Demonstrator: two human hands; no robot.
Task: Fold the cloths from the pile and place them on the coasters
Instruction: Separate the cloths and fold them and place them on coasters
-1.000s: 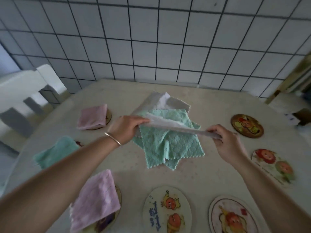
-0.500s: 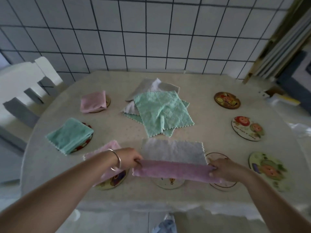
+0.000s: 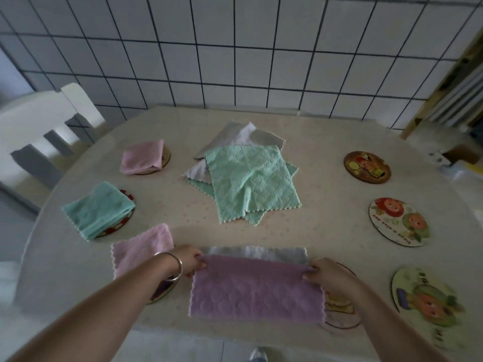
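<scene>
- The left hand (image 3: pixel 188 260), with a metal bangle (image 3: pixel 174 266) on its wrist, is pinched onto the upper left corner of a purple cloth (image 3: pixel 256 290) at the near edge of the table (image 3: pixel 326 226).
- The right hand (image 3: pixel 329 276) is pinched onto the upper right corner of the same cloth.
- The purple cloth is held stretched between both hands, folded over so that a strip of its pale grey side (image 3: pixel 257 253) is seen along the far edge; the purple flap is laid toward the near table edge.
- A coaster (image 3: pixel 342 317) is partly covered by the cloth's right end and the right hand.
- The pile of unfolded cloths (image 3: pixel 248 178) is spread at the middle of the table, with a green cloth on top and grey and green ones beneath.
- Near the left edge, a folded pink cloth (image 3: pixel 142 160), a folded green cloth (image 3: pixel 98 211) and another folded pink cloth (image 3: pixel 142 246) are each laid on a coaster.
- Near the right edge, three bare picture coasters are set in a row: a dark one (image 3: pixel 367 167), a white one (image 3: pixel 398 222) and a pale green one (image 3: pixel 428 304).
- A white chair (image 3: pixel 39 126) is placed beside the left far corner, against a tiled wall (image 3: pixel 235 61).
</scene>
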